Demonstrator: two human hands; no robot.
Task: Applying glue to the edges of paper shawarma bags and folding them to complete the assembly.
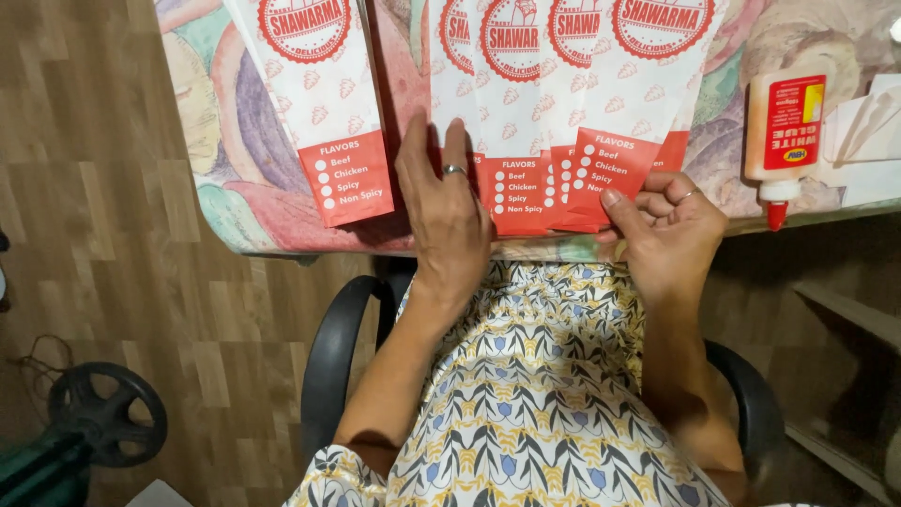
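Paper sleeves (526, 113), flat, white with red printed bands, fan across the table (244, 197) at upper centre; left hand (449, 211) lies spread flat on them; right hand (668, 235) pinches the fan's lower right corner; glue bottle (784, 141) lies right.

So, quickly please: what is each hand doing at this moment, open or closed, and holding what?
Left hand: open, flat on the paper sleeves.
Right hand: closed, pinching the lower edge of the fanned sleeves.
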